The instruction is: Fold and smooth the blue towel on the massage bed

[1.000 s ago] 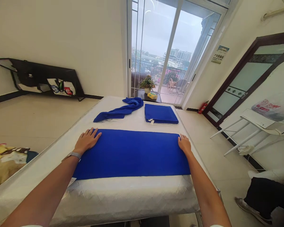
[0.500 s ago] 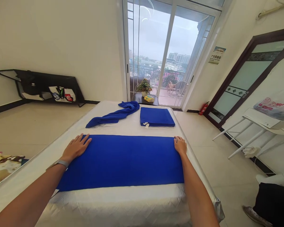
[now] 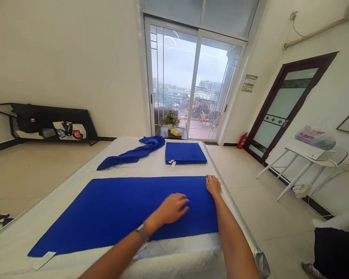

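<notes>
A blue towel (image 3: 113, 209) lies flat across the white-covered bed (image 3: 84, 255), its white label (image 3: 44, 260) showing at the near left corner. My left hand (image 3: 172, 208), with a grey band at the wrist, hovers over or lightly touches the towel right of its middle. Its fingers are apart, slightly bent and a little blurred, and hold nothing. At the towel's far right corner rests my right hand (image 3: 213, 185), fingers laid over the edge. Beyond, a folded stack of blue towels (image 3: 186, 153) with white tags sits beside a crumpled blue towel (image 3: 130, 153).
A side table (image 3: 182, 136) with a potted plant (image 3: 170, 119) and a yellow packet (image 3: 176, 132) stands past the bed, before sliding glass doors. To the right are a white stool (image 3: 311, 157) bearing a plastic bag (image 3: 317, 135), and dark fabric (image 3: 334, 252) near a shoe. A black frame (image 3: 55, 120) leans left.
My left hand has left the towel's far left corner and moved right, over the towel. My right hand stays at the far right corner. The view has shifted slightly.
</notes>
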`<state>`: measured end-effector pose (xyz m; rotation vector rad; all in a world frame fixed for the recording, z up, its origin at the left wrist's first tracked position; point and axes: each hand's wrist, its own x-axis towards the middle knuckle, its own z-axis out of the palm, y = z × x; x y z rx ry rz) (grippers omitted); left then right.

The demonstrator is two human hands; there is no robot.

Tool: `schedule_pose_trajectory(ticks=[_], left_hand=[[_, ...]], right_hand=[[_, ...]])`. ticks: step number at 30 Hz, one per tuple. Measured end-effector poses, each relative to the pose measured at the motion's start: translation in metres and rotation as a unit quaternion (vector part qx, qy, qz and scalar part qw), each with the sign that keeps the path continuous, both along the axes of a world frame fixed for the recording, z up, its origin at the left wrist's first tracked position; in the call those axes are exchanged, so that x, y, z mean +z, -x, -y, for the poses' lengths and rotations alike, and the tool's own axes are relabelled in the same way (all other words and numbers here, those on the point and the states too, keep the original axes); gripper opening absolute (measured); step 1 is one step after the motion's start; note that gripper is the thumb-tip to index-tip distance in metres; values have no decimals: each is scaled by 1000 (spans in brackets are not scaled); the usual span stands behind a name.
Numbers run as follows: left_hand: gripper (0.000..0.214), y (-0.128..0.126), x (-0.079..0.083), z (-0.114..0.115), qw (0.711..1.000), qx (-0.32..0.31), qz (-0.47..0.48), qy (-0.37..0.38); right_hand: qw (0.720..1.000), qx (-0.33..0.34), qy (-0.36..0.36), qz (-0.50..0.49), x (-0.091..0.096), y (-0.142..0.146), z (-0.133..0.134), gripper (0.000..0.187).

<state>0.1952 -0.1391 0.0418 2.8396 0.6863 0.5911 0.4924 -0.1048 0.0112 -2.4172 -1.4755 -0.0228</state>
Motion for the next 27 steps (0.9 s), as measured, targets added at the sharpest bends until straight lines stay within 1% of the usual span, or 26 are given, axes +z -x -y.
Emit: schedule_pose_trajectory(ticks=[2, 3, 4, 6, 9, 11, 14, 17, 21, 23, 24, 25, 27], left_hand=[[46, -56, -8, 35, 997, -79, -2, -6], [47, -78, -13, 50, 994, -108, -6, -10], [45, -96, -19, 62, 993, -119, -11, -21], [42, -121, -29, 78, 992, -112, -15, -49], [39, -138, -39, 89, 993, -82, -5, -85], [35, -140, -40, 93, 992, -80, -2, -95], [26, -141, -40, 97, 992, -86, -11, -91], [23, -143, -41, 101, 992, -91, -7, -87], [16, -141, -40, 99, 990, -103, 15, -91], [14, -132, -34, 95, 990, -108, 4, -89], [13, -125, -29, 92, 992, -98, 0, -83], [11, -114, -24, 88, 994, -78, 2, -73], [6, -85, -13, 79, 998, -12, 35, -44]], right_hand=[[1000, -1, 6, 1, 2, 0, 0, 41], [1000, 1, 9, 1, 3, -1, 0, 41], [1000, 3, 12, 2, 5, -1, 0, 40], [1000, 7, 19, 1, 7, -2, 0, 40], [1000, 9, 30, -1, 9, -4, -1, 39], [999, 6, 35, -4, 11, -5, -3, 38], [999, -2, 39, -9, 13, -5, -5, 36], [999, -12, 39, -14, 15, -3, -5, 34], [999, -22, 33, -24, 24, 4, -2, 30], [999, -23, 26, -36, 31, 9, 0, 28], [998, -23, 22, -45, 35, 11, 2, 26], [998, -22, 17, -56, 40, 13, 3, 25], [996, -22, 4, -84, 51, 18, 4, 21]])
